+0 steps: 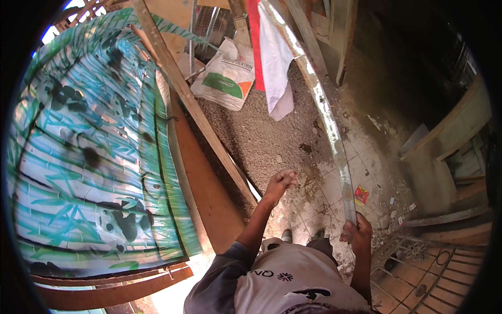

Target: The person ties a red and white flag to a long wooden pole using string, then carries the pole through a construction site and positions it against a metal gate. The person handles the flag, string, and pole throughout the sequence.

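Observation:
My right hand (358, 234) is wrapped round the near end of a long, weathered pole (330, 128) with flaking white patches. The pole runs upward and away from me, bending in the wide view. At its far end hangs a red and white cloth flag (276, 73); how it is fastened cannot be made out. My left hand (282, 184) is held out in front of my body with its fingers curled closed, apart from the pole. Whether anything small is inside those fingers is hidden.
On my left a sheet printed with pandas and bamboo (104, 157) covers a large surface, beside a slanting wooden beam (198, 112). Ahead, a white sack (225, 78) lies on gravel (261, 136). A red packet (361, 195) and a metal grille (429, 272) are at right.

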`<act>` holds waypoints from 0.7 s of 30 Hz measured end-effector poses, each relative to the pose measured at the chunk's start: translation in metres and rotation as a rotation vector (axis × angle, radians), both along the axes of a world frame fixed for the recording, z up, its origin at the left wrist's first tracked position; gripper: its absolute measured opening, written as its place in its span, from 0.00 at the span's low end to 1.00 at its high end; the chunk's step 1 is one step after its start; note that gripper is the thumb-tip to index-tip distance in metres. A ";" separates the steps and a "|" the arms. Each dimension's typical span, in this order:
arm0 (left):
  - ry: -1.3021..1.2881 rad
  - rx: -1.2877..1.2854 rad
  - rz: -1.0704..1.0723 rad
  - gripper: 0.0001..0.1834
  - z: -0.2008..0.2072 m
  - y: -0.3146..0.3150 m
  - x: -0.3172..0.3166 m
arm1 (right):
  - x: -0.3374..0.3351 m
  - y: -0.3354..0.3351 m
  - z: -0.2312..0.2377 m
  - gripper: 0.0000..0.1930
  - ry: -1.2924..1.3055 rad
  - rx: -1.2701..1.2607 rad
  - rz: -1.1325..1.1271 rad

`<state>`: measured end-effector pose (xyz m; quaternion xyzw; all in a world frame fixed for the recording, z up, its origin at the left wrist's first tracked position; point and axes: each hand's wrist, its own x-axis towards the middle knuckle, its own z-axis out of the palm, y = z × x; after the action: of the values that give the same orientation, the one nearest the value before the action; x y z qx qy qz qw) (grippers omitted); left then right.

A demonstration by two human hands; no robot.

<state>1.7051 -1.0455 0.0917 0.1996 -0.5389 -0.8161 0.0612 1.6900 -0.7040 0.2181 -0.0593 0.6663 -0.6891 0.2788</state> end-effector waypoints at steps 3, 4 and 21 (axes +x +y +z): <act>0.133 0.079 -0.090 0.22 0.056 0.025 -0.029 | 0.002 0.010 0.005 0.18 -0.055 0.049 0.016; 0.182 0.114 -0.122 0.23 0.077 0.037 -0.037 | 0.002 0.016 0.001 0.18 -0.071 0.066 0.029; 0.082 0.039 -0.290 0.21 0.068 0.184 -0.232 | -0.134 0.139 -0.024 0.13 -0.300 -0.127 0.069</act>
<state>1.4727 -0.8615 0.1596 0.0873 -0.5433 -0.8341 -0.0391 1.5562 -0.5653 0.1944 0.0042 0.5698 -0.7210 0.3943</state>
